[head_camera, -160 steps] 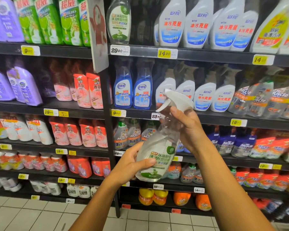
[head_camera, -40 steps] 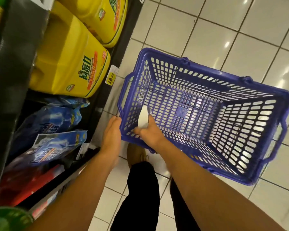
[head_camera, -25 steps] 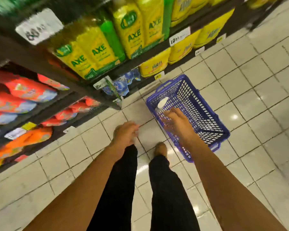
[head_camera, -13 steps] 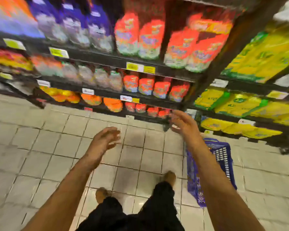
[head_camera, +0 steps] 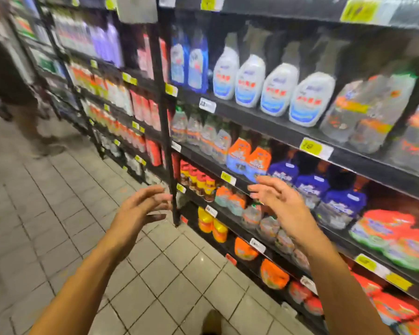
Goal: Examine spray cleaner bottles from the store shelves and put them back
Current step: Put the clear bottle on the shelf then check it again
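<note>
Left hand: our left hand (head_camera: 140,209) hovers over the grey tiled floor (head_camera: 58,226), fingers (head_camera: 155,194) spread and released, holding nothing.
Right hand: our right hand (head_camera: 278,201) reaches toward the black metal shelves (head_camera: 264,124), fingers loose, empty.
Bottles: white plastic spray cleaner bottles with blue-and-red labels (head_camera: 276,89) stand in a row on an upper shelf, blurred.

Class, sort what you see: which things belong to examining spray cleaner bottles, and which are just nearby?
Job:
left hand, empty
right hand, empty
white spray bottles
blue spray bottles

Nearby:
orange pouches
yellow price tags
tiled floor
</note>
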A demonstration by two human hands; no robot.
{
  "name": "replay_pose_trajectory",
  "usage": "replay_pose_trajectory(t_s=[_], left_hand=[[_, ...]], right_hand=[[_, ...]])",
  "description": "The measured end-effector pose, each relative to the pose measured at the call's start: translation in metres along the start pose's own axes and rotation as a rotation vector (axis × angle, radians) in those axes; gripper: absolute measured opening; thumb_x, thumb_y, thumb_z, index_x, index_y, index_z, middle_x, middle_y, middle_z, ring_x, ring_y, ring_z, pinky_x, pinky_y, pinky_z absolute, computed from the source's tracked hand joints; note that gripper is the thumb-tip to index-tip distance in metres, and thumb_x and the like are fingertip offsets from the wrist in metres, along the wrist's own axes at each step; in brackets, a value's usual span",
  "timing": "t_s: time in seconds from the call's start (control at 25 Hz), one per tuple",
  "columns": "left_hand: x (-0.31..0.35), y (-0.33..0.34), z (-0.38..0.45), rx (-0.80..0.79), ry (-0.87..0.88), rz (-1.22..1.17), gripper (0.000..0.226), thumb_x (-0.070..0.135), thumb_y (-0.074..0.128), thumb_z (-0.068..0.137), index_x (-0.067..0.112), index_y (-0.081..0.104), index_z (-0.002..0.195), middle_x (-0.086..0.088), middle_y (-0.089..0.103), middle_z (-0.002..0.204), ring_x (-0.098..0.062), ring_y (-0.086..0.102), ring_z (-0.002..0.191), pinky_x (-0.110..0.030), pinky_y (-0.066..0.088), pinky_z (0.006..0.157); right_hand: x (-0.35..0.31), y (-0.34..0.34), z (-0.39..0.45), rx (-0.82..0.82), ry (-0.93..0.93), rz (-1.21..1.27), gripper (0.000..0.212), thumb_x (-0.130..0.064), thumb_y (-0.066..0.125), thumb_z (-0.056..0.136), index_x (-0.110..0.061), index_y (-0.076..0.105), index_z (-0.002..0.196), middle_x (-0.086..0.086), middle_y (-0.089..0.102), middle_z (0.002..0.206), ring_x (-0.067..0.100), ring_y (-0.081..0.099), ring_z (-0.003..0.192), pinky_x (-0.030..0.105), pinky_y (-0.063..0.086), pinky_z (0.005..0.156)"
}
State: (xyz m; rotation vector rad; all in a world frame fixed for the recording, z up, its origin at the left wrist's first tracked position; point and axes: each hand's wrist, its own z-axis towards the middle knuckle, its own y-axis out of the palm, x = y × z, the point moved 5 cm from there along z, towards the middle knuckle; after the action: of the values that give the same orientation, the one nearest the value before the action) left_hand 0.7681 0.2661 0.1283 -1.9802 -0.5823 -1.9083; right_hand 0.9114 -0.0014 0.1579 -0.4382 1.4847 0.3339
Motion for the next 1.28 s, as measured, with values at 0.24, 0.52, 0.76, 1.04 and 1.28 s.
replay_pose_trajectory(t_s=[0.24,0.52,0.76,1.04,1.28], left_hand=[[0.112,-0.033,0.123,0.073,0.232,-0.061,0.029,0.004,0.065,0.082,0.023,0.066,0.104,-0.001,0.072,0.111,-0.02,0.068,0.103,-0.033,0.055,0.086],[0.24,-0.053,0.26,0.035,0.481,-0.039,0.031,-0.002,0.052,0.093,0.02,0.062,0.112,0.0,0.069,0.117,-0.019,0.068,0.107,-0.035,0.05,0.089],[0.34,-0.075,0.356,-0.001,0.637,0.035,0.032,-0.002,0.052,0.093,0.027,0.061,0.105,0.003,0.067,0.116,-0.014,0.065,0.105,-0.034,0.048,0.089],[0.435,-0.097,0.46,-0.089,0.634,-0.06,0.023,0.008,0.057,0.087,0.023,0.06,0.104,-0.002,0.065,0.112,-0.019,0.062,0.103,-0.032,0.049,0.081],[0.461,-0.084,0.511,-0.233,0.589,-0.045,0.014,0.022,0.052,0.096,0.032,0.057,0.104,0.005,0.064,0.114,-0.017,0.058,0.114,-0.037,0.042,0.085]], right_hand=[[-0.094,0.067,0.15,-0.11,-0.27,0.01,0.04,0.003,0.057,0.095,-0.027,0.054,0.121,0.003,0.068,0.12,0.006,0.065,0.103,0.023,0.053,0.085],[-0.21,0.103,0.303,-0.06,-0.545,0.004,0.048,0.01,0.057,0.093,-0.022,0.05,0.127,-0.001,0.063,0.124,0.008,0.062,0.111,0.025,0.049,0.099],[-0.3,0.129,0.41,-0.038,-0.62,-0.033,0.048,0.012,0.054,0.092,-0.016,0.05,0.13,0.001,0.064,0.123,0.009,0.061,0.111,0.024,0.049,0.096],[-0.378,0.152,0.52,0.191,-0.618,-0.206,0.054,-0.003,0.06,0.094,-0.01,0.043,0.145,0.008,0.057,0.139,0.013,0.056,0.114,0.02,0.046,0.086],[-0.409,0.165,0.585,0.275,-0.53,-0.214,0.066,-0.023,0.069,0.091,-0.012,0.038,0.148,0.008,0.055,0.137,0.009,0.059,0.097,0.02,0.043,0.068]])
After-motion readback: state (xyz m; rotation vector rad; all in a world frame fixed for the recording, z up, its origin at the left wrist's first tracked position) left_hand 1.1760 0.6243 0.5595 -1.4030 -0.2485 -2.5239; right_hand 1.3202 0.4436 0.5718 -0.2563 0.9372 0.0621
